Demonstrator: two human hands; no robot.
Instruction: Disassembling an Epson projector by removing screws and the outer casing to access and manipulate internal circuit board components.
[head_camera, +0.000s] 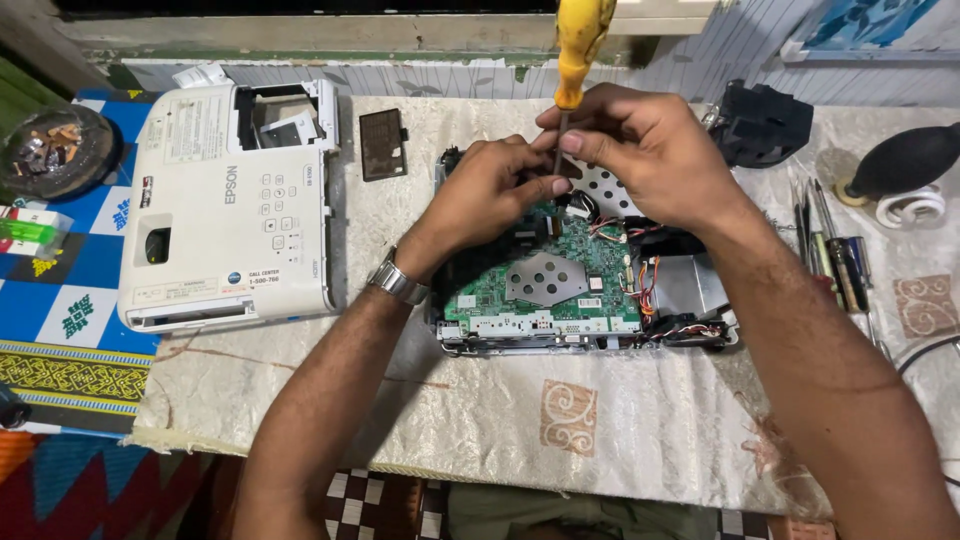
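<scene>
Head view: white projector top cover (232, 205) lies at the left on the tabletop (480, 420). It carries a pale rectangular label at its upper left, a narrow pale sticker strip along its lower edge, and a small round blue sticker near that strip. A small dark rectangular panel (382, 144) lies just right of the cover. At the far left edge is a white box with green marking (30, 232), with a round dark dish of scraps (55, 148) above it.

Opened projector chassis (585, 275) sits mid-tabletop: green circuit board exposed, perforated metal plate at its centre, red and orange wires along the right side.

Yellow-handled screwdriver (577, 55) stands upright over the board's rear edge. Right hand (650, 150) pinches its shaft; left hand (490, 190) has its fingers curled together at the tip.

Spare screwdrivers (835, 255) and a black rubber blower (900, 160) lie at the right.
</scene>
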